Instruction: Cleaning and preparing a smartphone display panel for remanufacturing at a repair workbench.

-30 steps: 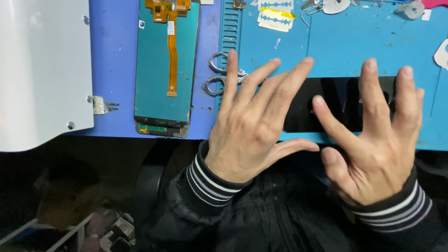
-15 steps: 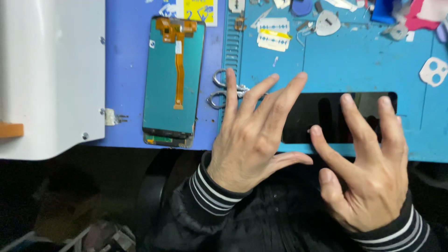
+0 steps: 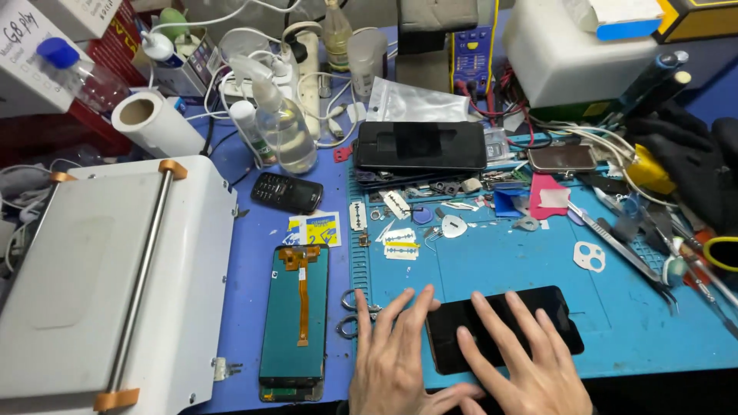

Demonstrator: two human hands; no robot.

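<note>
A: Hands?
B: Both were at 6 o'clock, at the near edge of the blue work mat [image 3: 653,323]. Left hand [image 3: 392,361] lay flat, fingers [image 3: 384,319] spread, tips beside the left end of the black phone screen panel [image 3: 503,327], one finger just over its corner. Right hand [image 3: 530,369] lay flat on the panel, fingers spread wide across the glass. Nothing pinched, no grip.

A: Panel position?
B: Lay flat on the mat, long side running 9 to 3, slightly tilted, lower middle of the view.

A: Around it?
B: At 9 o'clock of the left hand, a display module [image 3: 296,323] lay face down, teal back with an orange flex cable, on the blue worktop [image 3: 254,223]. Small scissors [image 3: 355,313] were between it and the left hand, handles showing. At 9 o'clock, farther out, was a white machine with a metal bar [image 3: 115,277].

A: Farther back?
B: Dark smartphone [image 3: 419,144] at 12 o'clock, black keypad phone [image 3: 286,192] at 11, clear spray bottle [image 3: 280,127] behind that, paper roll [image 3: 154,121] at 10. White camera-cutout piece [image 3: 589,256] at 2 o'clock of the panel, tweezers [image 3: 619,246] beyond it. Razor blades [image 3: 400,250] at 12 of the left hand.
</note>
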